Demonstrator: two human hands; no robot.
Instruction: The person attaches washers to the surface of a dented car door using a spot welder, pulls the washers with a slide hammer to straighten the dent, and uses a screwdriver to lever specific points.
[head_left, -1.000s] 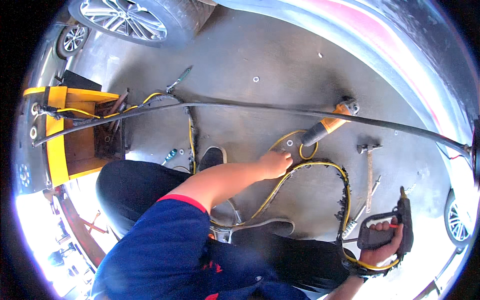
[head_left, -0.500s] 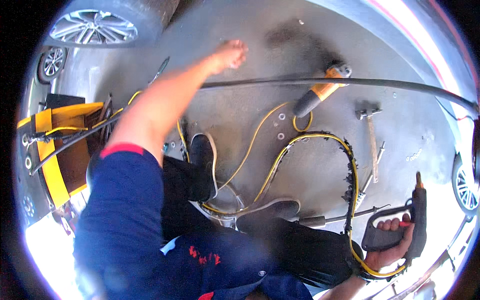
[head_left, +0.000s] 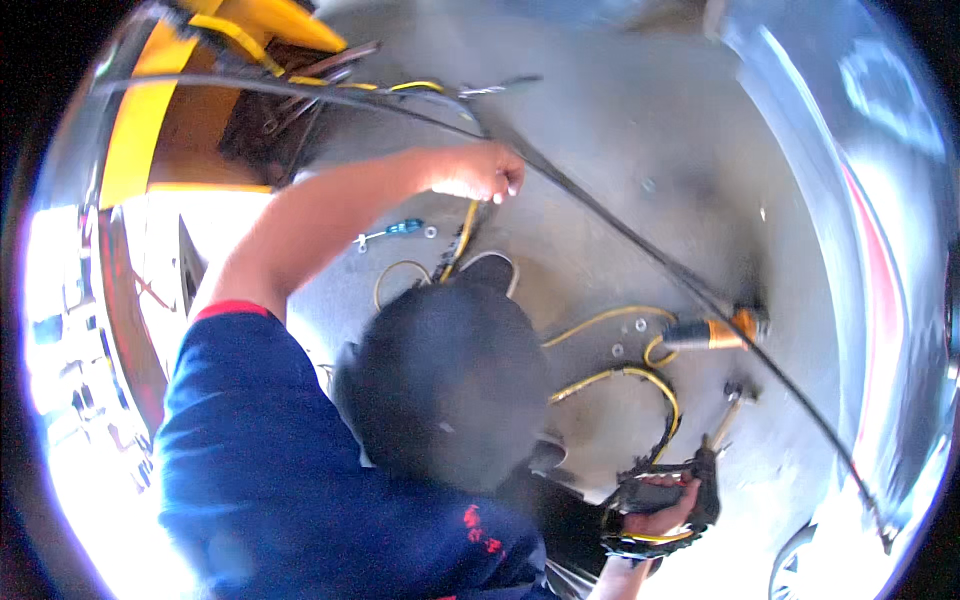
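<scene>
My right hand (head_left: pixel 668 514) is wrapped round the D-shaped grip of a black gun-like tool (head_left: pixel 708 492) with a brass-coloured tip. A yellow cable bound to a ragged black one (head_left: pixel 668 400) loops up from it over the floor. My left hand (head_left: pixel 497 172) is raised at the end of my stretched-out arm, its fingers curled together. Whatever they may hold is hidden or blurred. Close by, a long dark cable (head_left: pixel 600 225) crosses the view. A teal-handled screwdriver (head_left: pixel 402 228) and a washer (head_left: pixel 431 232) lie on the floor below that forearm.
An orange-and-black angle grinder (head_left: pixel 705 334) lies on the floor, with washers (head_left: pixel 641 325) and a hammer (head_left: pixel 738 392) near it. A yellow-and-brown tool cart (head_left: pixel 205 130) stands at the far left. A pale car body (head_left: pixel 840 200) lines the right side. My dark-trousered knee (head_left: pixel 450 380) fills the middle.
The view has swung, bringing the cart to the upper left. My left fist now appears lower and further right, and the black tool in my right hand further left.
</scene>
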